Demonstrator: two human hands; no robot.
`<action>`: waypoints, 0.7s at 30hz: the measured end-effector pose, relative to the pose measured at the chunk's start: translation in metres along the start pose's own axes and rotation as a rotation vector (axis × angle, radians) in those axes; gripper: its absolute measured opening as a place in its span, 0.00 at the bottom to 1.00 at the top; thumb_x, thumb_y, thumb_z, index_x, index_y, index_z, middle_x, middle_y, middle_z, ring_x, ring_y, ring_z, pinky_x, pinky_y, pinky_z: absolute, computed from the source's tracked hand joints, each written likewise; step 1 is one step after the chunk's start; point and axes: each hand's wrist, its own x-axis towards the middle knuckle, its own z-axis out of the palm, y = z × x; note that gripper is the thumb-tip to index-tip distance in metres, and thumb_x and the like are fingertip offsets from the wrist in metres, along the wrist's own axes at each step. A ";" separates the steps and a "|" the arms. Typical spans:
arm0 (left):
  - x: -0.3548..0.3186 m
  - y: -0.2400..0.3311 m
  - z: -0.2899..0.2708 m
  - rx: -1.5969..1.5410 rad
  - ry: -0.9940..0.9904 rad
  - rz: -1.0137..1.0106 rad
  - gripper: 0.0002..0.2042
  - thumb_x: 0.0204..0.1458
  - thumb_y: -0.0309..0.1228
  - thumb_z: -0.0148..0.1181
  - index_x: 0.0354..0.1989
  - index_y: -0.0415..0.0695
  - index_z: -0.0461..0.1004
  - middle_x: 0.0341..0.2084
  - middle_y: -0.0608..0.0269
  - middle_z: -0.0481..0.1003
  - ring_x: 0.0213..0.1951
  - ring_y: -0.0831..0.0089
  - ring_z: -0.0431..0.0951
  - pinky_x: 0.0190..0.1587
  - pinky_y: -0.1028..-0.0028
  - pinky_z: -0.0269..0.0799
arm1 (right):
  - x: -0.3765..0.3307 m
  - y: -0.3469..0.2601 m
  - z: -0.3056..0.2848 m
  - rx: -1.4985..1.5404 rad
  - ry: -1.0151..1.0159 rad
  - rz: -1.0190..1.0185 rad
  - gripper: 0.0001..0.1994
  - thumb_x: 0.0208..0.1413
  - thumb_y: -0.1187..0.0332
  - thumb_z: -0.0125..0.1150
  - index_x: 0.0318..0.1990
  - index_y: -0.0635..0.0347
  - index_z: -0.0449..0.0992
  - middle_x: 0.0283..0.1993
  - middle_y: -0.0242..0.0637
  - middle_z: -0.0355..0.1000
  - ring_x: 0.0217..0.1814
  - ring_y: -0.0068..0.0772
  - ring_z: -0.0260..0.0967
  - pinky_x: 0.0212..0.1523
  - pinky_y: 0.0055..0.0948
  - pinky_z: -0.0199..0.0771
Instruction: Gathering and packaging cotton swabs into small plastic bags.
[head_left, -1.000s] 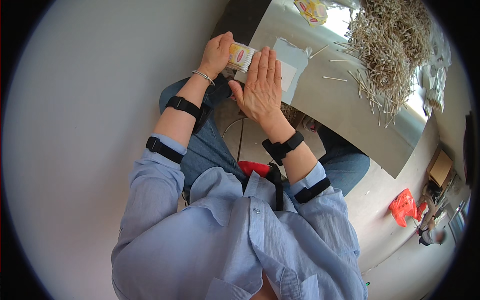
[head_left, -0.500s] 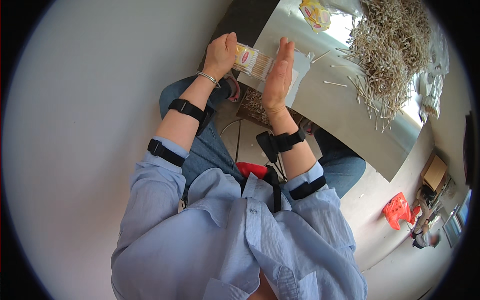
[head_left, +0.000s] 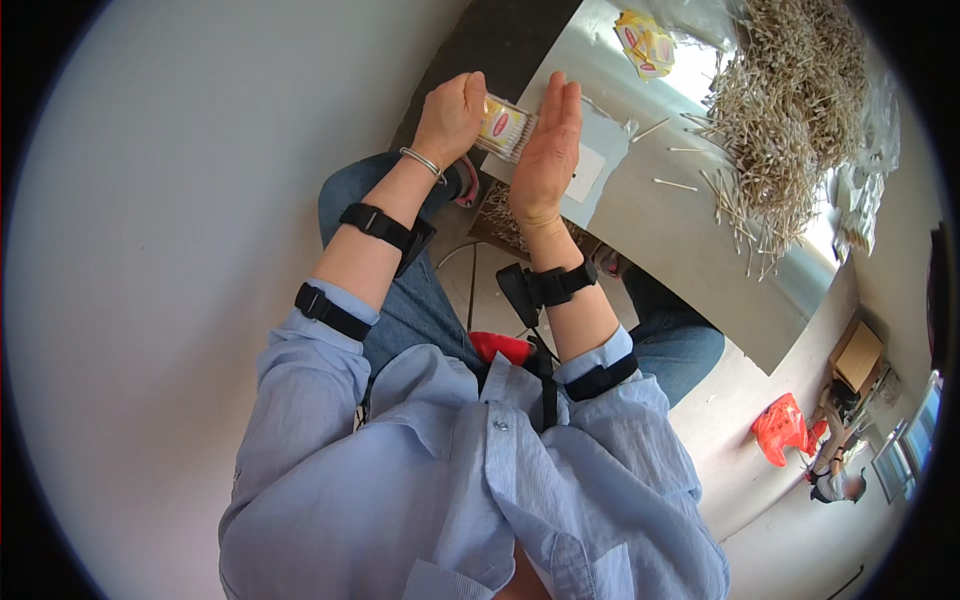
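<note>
My left hand [head_left: 450,118] is closed round one end of a clear pack of cotton swabs [head_left: 503,128] with a yellow label card inside. Flat and upright, with its fingers stretched out together, my right hand [head_left: 549,150] meets the pack's other end, where the swab tips line up. Whether the right palm presses on the tips is hidden. Beneath and beside the right hand, a grey sheet with a white patch [head_left: 592,172] lies at the metal table's edge. A few loose swabs [head_left: 675,185] are scattered to its right.
A large heap of cotton swabs [head_left: 790,110] covers the right of the metal table [head_left: 720,270]. Yellow label cards [head_left: 645,45] and clear bags lie at the back. Under the table stands a box of swabs [head_left: 503,212]. A red bag [head_left: 780,428] and another person [head_left: 835,485] are far right.
My right hand has moved left against the swab ends, and less of their length sticks out of the pack. My left hand has shifted slightly right.
</note>
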 end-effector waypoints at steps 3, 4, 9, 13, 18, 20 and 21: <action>-0.002 0.004 0.001 0.013 0.005 0.001 0.21 0.62 0.41 0.42 0.26 0.35 0.69 0.23 0.41 0.72 0.29 0.41 0.73 0.31 0.56 0.68 | 0.002 0.001 0.004 0.019 -0.004 -0.011 0.35 0.67 0.51 0.31 0.69 0.73 0.36 0.73 0.53 0.40 0.77 0.41 0.33 0.74 0.37 0.31; -0.003 0.005 0.001 0.016 0.017 0.010 0.21 0.63 0.40 0.42 0.26 0.35 0.69 0.23 0.41 0.72 0.29 0.41 0.73 0.31 0.56 0.69 | 0.001 0.000 0.005 0.036 0.003 0.010 0.35 0.67 0.51 0.31 0.68 0.73 0.37 0.73 0.53 0.40 0.77 0.41 0.34 0.74 0.37 0.31; -0.002 0.006 0.000 0.001 -0.019 -0.026 0.21 0.64 0.40 0.42 0.26 0.34 0.68 0.18 0.46 0.69 0.21 0.56 0.68 0.29 0.64 0.66 | 0.001 0.000 0.007 0.037 0.015 0.024 0.34 0.67 0.50 0.30 0.68 0.73 0.38 0.72 0.53 0.42 0.77 0.42 0.35 0.74 0.37 0.32; -0.002 0.004 0.001 -0.045 -0.019 -0.016 0.21 0.64 0.41 0.43 0.27 0.34 0.68 0.18 0.47 0.69 0.21 0.57 0.68 0.29 0.64 0.66 | 0.000 0.000 0.009 0.105 0.029 0.037 0.34 0.67 0.50 0.31 0.68 0.72 0.41 0.72 0.53 0.44 0.76 0.44 0.38 0.74 0.38 0.35; -0.002 0.005 0.001 -0.038 -0.033 -0.018 0.21 0.63 0.40 0.40 0.27 0.35 0.69 0.22 0.44 0.71 0.27 0.51 0.71 0.32 0.61 0.68 | 0.000 0.003 0.009 0.122 0.026 0.014 0.33 0.67 0.51 0.33 0.67 0.71 0.43 0.71 0.52 0.46 0.75 0.45 0.40 0.73 0.39 0.38; 0.000 0.003 0.001 -0.052 -0.024 -0.013 0.21 0.64 0.41 0.41 0.27 0.34 0.69 0.19 0.47 0.70 0.23 0.58 0.69 0.30 0.65 0.66 | 0.001 0.004 0.008 0.195 0.024 0.025 0.32 0.67 0.51 0.34 0.67 0.70 0.45 0.71 0.51 0.46 0.75 0.45 0.41 0.73 0.39 0.38; 0.001 0.003 0.000 -0.025 -0.045 -0.037 0.21 0.63 0.41 0.40 0.28 0.34 0.69 0.22 0.43 0.71 0.28 0.50 0.71 0.33 0.61 0.68 | 0.001 0.003 0.005 0.194 0.024 0.022 0.32 0.67 0.51 0.34 0.67 0.70 0.45 0.71 0.51 0.46 0.75 0.45 0.41 0.73 0.39 0.38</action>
